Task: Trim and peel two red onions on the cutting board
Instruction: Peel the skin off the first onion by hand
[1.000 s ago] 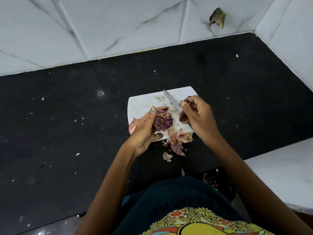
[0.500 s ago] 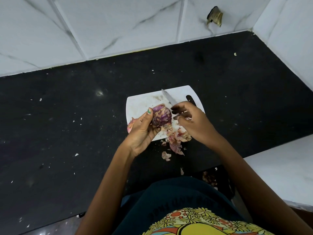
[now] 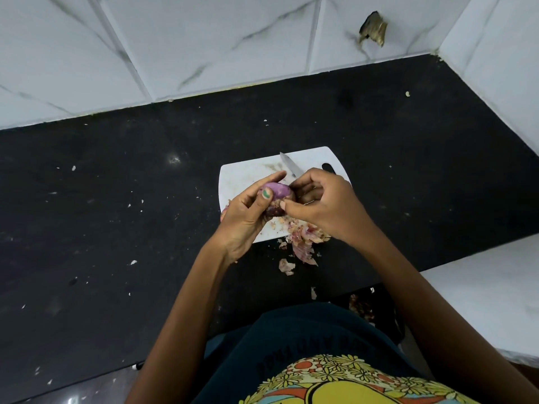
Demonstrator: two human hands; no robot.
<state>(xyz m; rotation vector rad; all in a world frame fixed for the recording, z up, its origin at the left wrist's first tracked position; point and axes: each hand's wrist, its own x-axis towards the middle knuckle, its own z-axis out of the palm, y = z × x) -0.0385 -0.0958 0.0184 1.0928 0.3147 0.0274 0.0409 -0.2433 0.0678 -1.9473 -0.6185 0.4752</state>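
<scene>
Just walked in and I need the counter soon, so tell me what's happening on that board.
A person is peeling a purple-red onion over the white plastic cutting board on the black stone counter. The left hand grips the onion, while the right hand holds a small steel-bladed knife, blade pointing away, and pinches at the onion's skin with thumb and fingers. A pile of papery pink onion peels lies at the board's near edge, some spilled onto the counter.
</scene>
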